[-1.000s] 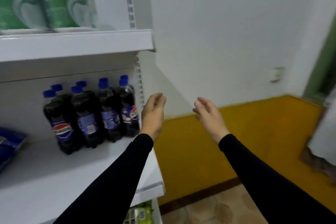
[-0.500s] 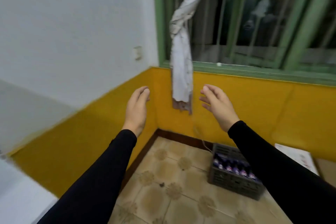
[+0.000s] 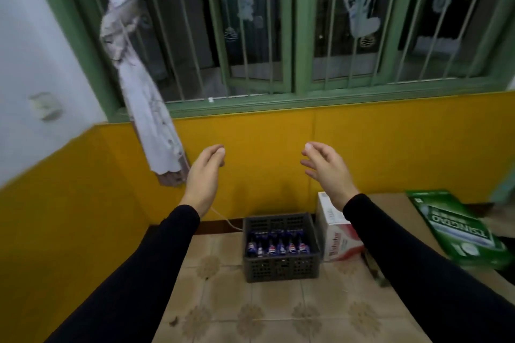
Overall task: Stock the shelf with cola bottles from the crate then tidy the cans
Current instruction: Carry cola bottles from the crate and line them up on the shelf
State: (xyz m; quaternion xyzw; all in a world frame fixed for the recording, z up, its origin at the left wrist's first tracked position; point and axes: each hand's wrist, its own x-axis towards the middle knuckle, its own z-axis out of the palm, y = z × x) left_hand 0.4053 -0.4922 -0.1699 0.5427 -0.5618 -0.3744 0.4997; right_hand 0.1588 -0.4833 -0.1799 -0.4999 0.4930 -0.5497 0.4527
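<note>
A dark grey plastic crate (image 3: 281, 267) stands on the tiled floor against the yellow wall, centre of view. Several cola bottles (image 3: 274, 245) with blue labels lie or stand inside it. My left hand (image 3: 204, 175) is raised in front of me, above and left of the crate, fingers loosely curled and holding nothing. My right hand (image 3: 326, 170) is raised above and right of the crate, fingers apart and empty. Both hands are well short of the crate. The shelf is out of view.
A white and red carton (image 3: 335, 234) stands right beside the crate. A green beer carton (image 3: 457, 231) lies on brown cardboard at the right. A barred green window and a knotted white curtain (image 3: 145, 108) are above. A thin cord (image 3: 223, 217) runs along the wall base.
My view has swung right, from the shelf with bottles to the window wall and the crate on the floor. Both hands stayed raised and empty.
</note>
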